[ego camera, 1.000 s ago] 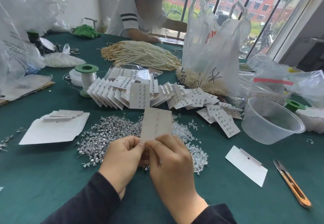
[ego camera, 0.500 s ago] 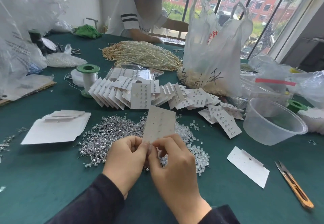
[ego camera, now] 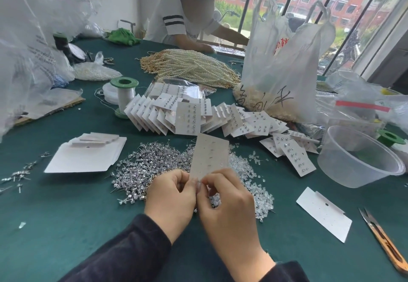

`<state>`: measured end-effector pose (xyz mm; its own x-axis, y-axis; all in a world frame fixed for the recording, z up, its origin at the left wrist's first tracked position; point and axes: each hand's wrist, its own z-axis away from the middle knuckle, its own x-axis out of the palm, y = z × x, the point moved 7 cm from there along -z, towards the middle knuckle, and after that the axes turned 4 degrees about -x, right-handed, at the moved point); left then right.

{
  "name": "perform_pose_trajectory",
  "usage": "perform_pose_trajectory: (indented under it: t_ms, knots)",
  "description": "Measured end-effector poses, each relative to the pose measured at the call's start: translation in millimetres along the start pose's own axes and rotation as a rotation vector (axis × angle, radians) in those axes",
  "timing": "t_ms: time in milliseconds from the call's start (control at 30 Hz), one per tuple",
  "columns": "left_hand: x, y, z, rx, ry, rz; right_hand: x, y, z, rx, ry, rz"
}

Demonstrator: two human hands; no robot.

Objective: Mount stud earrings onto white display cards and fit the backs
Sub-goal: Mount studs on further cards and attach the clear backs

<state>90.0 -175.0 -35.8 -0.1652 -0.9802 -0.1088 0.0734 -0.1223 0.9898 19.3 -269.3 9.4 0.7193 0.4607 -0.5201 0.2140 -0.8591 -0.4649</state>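
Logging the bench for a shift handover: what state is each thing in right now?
held card, raised, tilted upright
left hand, pinches its lower edge
right hand, pinches its lower edge
blank card, flat, no studs
plastic tub, upright, open
thread spool, standing upright
plastic bag, standing, mouth open

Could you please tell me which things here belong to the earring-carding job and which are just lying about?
Job: white display card pinched by left hand and right hand; heap of silver stud earrings; heap of clear plastic backs.
Lying about: pile of pearl strands; orange-handled snips; clear plastic tub.
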Motion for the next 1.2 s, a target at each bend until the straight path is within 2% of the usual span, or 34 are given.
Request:
perform_pose_trajectory:
  t_ms: [267,767,867,967,1033,1067,1100,1167,1200]
  knots:
    - [-3,4,0,0.093,0.030,-0.097,1,2,0,0.006,0.008,-0.032]
    - [-2,10,3,0.138,-0.030,-0.088,-1,-1,1,-0.027,0.028,-0.022]
    - [3,20,6,0.162,-0.138,-0.032,-8,1,0,-0.025,0.066,-0.042]
    - [8,33,8,0.055,-0.457,0.129,-19,3,-4,-0.036,0.114,-0.112]
    - [3,36,5,0.029,-0.585,0.069,-26,8,-8,-0.031,0.126,-0.160]
    - [-4,35,-2,0.064,-0.545,-0.005,-28,11,-10,-0.016,0.129,-0.192]
    - [-15,35,-11,0.128,-0.428,-0.119,-30,14,-11,0.011,0.131,-0.231]
    - [-44,38,-30,0.295,-0.076,-0.508,-32,23,-12,0.127,0.144,-0.351]
    - [-52,39,-36,0.357,0.042,-0.708,-32,30,-11,0.235,0.153,-0.450]
